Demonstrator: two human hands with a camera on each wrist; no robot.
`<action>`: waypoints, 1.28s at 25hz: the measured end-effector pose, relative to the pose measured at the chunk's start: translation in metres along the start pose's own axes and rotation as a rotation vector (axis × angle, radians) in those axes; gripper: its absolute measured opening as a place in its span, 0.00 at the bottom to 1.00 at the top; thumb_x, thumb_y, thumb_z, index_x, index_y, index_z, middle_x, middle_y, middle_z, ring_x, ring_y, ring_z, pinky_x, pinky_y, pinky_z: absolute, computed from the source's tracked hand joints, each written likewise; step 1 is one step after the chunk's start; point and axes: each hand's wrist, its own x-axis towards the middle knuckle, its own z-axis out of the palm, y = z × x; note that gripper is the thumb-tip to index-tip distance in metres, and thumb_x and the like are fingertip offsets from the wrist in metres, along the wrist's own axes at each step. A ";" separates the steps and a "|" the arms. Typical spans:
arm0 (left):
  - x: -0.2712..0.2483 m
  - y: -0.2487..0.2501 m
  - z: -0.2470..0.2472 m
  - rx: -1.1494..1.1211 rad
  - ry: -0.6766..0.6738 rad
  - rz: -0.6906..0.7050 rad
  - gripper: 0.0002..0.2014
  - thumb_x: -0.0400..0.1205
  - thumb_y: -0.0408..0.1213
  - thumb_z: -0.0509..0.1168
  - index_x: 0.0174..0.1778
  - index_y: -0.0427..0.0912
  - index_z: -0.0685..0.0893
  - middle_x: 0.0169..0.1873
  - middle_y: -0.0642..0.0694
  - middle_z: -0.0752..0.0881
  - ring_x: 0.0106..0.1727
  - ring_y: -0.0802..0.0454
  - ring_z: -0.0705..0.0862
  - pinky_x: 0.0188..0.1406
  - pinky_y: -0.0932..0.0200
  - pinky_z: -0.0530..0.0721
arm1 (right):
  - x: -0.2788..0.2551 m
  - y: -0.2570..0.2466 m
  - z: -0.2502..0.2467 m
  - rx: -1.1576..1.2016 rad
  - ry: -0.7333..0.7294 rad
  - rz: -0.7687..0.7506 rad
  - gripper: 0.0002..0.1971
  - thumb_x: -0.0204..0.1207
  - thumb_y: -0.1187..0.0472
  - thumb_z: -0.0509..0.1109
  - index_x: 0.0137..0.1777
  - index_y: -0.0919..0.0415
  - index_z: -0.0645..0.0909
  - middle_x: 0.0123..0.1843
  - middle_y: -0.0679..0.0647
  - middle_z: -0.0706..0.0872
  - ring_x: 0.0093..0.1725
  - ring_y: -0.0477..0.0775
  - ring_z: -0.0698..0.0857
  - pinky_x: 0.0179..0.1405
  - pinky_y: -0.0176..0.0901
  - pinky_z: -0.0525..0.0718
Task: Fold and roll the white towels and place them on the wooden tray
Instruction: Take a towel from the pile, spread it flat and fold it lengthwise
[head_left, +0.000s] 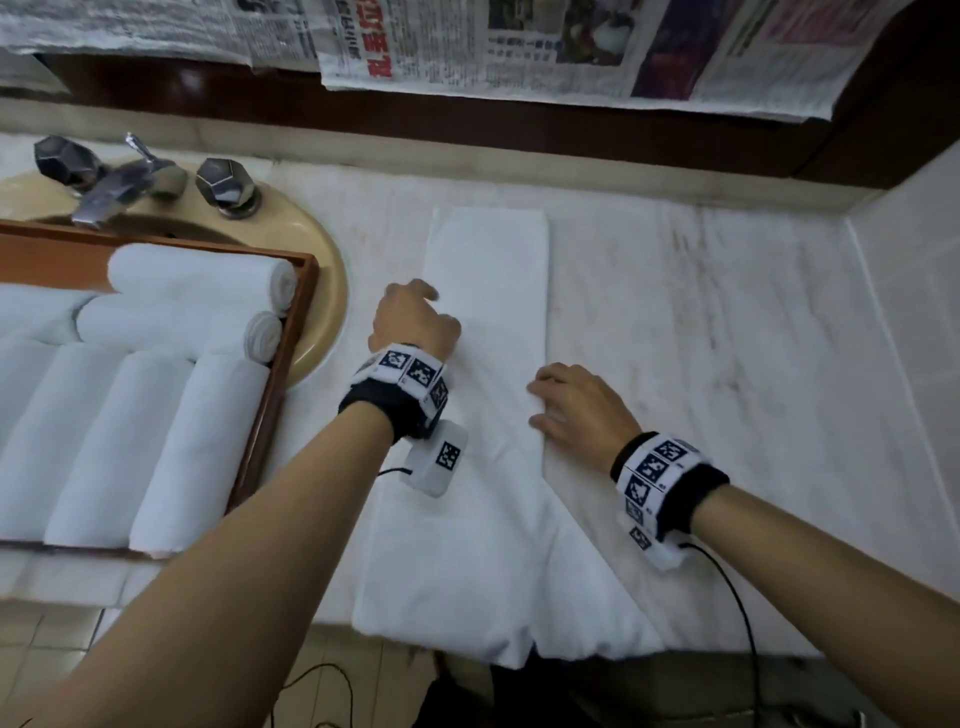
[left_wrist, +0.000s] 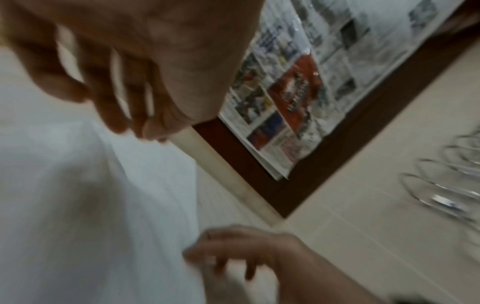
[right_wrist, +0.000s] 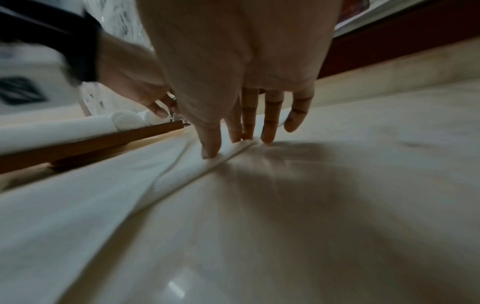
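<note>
So a white towel (head_left: 483, 415) is laid out lengthwise on the marble counter (head_left: 727, 312), already folded into a long strip with its near end hanging over the counter edge at 6 o'clock. The right hand (head_left: 582, 410) is spread flat, fingers straight, pressed down on the towel's right-hand fold. The left hand (head_left: 413, 319) sits at about 10 o'clock from it, over the strip's left edge, fingers loosely curled; whether cloth is actually pinched there can't be told, the wrist view is too blurry. The wooden tray (head_left: 296, 322) is parked at 9 o'clock beside the sink (head_left: 322, 291), with a bunch of rolled towels (head_left: 171, 415) lined up in it already. Looks like the folding step is being finished off, with the crease getting smoothed. Next, one short end probably needs to be picked up and rolled tight and even along the strip, so the roll doesn't get skewed before it's carried over to the tray.
</note>
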 end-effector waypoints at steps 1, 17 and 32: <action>-0.025 -0.002 0.003 0.015 -0.068 0.101 0.13 0.76 0.35 0.66 0.53 0.52 0.87 0.60 0.45 0.84 0.58 0.43 0.84 0.57 0.54 0.81 | -0.007 -0.002 0.002 -0.058 -0.022 0.012 0.23 0.77 0.47 0.69 0.71 0.52 0.77 0.69 0.44 0.75 0.64 0.53 0.74 0.57 0.49 0.69; -0.140 -0.072 0.031 0.401 -0.517 0.668 0.22 0.72 0.29 0.61 0.57 0.57 0.84 0.55 0.58 0.84 0.53 0.51 0.81 0.46 0.53 0.80 | -0.045 -0.033 0.021 -0.107 0.018 0.091 0.28 0.77 0.60 0.70 0.77 0.49 0.69 0.79 0.46 0.65 0.78 0.49 0.67 0.74 0.55 0.61; -0.166 -0.104 0.029 0.250 -0.529 0.802 0.14 0.71 0.30 0.65 0.46 0.51 0.90 0.42 0.56 0.87 0.43 0.53 0.83 0.44 0.53 0.85 | -0.071 -0.034 0.030 -0.157 -0.259 0.163 0.62 0.62 0.28 0.73 0.85 0.45 0.37 0.85 0.38 0.31 0.85 0.56 0.33 0.75 0.82 0.40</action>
